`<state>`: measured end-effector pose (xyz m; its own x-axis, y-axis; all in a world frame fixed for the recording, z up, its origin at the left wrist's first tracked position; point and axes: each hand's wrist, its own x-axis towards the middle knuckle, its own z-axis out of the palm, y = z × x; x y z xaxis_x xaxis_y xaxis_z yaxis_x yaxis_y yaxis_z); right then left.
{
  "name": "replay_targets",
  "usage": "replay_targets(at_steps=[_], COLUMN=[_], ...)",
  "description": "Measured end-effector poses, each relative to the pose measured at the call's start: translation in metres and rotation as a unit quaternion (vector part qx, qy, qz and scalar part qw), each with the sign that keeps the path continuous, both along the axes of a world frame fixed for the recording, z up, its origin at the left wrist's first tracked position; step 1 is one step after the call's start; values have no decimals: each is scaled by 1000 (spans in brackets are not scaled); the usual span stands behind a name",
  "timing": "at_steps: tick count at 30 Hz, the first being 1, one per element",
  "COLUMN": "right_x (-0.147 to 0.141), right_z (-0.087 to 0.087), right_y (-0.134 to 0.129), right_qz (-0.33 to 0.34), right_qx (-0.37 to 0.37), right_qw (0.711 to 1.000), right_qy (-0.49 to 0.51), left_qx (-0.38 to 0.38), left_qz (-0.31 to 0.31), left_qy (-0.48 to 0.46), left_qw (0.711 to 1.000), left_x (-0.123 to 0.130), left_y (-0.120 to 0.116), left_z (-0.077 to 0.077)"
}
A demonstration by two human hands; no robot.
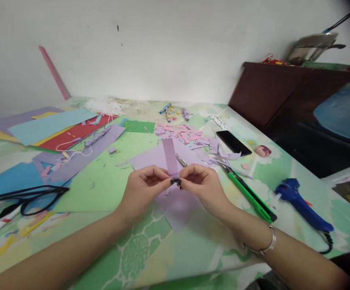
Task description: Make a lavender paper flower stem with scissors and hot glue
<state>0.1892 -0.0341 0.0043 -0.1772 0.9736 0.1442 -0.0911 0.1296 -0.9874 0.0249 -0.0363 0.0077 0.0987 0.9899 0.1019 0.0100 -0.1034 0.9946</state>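
A purple paper strip (170, 156) stands up between my hands, its near end pinched at my fingertips. My left hand (146, 186) grips that end from the left with thumb and forefinger. From the right, my right hand (203, 187) pinches the same end, the two thumbs almost touching. Under them lies a sheet of light purple paper (178, 215) on the patterned tablecloth. Just beyond my right fingers, the metal tip of a small tool (181, 160) shows; the rest is hidden.
On the right are a green utility knife (250, 193), a blue glue gun (304, 207) and a black phone (233, 142). Paper scraps (182, 135) lie beyond my hands. Leftward are coloured sheets (51, 125), black eyeglasses (27, 200) and white string (105, 106). A wall borders the table's far side.
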Motion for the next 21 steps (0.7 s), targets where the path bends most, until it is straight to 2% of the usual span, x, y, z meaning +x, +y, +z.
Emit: replay_targets(at_steps=[21], right_x=[-1], right_z=[-1], right_y=[0], right_qz=[8], right_qx=[-5], right_qw=[1000], right_qy=[5], left_qx=[-3], left_qz=[-11], left_qy=[-15], left_qw=[1000], left_x=[0], left_y=[2], left_z=[-2])
